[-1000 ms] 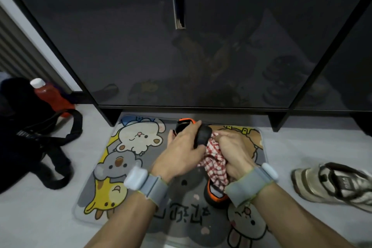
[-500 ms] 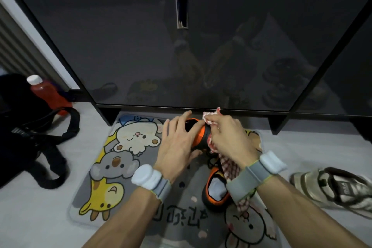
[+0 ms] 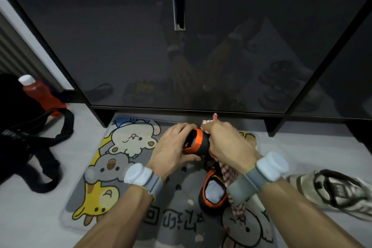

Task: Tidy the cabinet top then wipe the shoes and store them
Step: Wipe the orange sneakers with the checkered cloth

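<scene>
My left hand [image 3: 173, 145] grips a small black shoe with orange trim [image 3: 196, 142], held above the cartoon floor mat [image 3: 112, 169]. My right hand [image 3: 227, 145] holds a red-and-white checked cloth [image 3: 229, 173] pressed against that shoe's right side; the cloth hangs down under my wrist. The matching orange-and-black shoe [image 3: 213, 191] lies on the mat below my right wrist, its opening facing up. A dark shoe cabinet [image 3: 141, 46] with a metal handle slot [image 3: 179, 10] stands shut just beyond the mat.
A beige sneaker with black straps [image 3: 330, 189] lies on the floor at the right. At the left sit a black bag with straps [image 3: 24, 143] and a red bottle with a white cap [image 3: 38, 90].
Both hands have lifted the shoe up and away from the mat toward the cabinet. The cloth has slid from the middle of the shoe to its right end.
</scene>
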Demonstrator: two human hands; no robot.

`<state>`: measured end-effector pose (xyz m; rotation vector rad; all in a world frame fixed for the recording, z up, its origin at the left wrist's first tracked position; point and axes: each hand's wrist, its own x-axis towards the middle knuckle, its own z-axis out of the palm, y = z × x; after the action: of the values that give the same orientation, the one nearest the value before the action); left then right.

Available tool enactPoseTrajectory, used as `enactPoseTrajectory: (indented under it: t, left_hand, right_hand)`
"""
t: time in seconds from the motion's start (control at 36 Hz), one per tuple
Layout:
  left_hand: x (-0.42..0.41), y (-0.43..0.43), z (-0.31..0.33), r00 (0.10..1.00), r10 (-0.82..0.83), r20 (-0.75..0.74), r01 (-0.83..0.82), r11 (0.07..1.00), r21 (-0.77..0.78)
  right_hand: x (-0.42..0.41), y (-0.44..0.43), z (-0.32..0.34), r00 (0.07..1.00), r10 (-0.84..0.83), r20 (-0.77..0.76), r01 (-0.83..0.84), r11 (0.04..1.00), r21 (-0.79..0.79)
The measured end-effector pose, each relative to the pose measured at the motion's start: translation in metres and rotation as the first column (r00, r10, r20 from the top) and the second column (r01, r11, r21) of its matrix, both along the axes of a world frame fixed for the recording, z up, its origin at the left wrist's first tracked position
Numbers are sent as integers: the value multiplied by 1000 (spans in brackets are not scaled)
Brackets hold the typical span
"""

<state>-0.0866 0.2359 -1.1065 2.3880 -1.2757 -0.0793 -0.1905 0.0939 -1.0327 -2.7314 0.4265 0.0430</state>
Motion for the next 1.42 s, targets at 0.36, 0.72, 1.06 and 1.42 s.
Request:
enactPoseTrajectory:
  t: [0.36,0.72,1.06,1.42]
  left_hand:
    - [4,-9,-1,997,19,-75,-23,999,-41]
    - [9,-13,9,985,58,-161,-74,993,-93]
    - [13,-10,15,977,79,-199,-99,991,-93]
    - [16,-6,21,959,148,-241,-178,978,-108]
  right_hand:
    - [4,14,1,999,14,44,-6,987,-160]
    - [-1,9,-4,997,1,76,5,997,-76]
    - [0,13,-11,983,-78,165,82,996,-18]
    - [-8,21,-23,957,-43,288,46,999,-6]
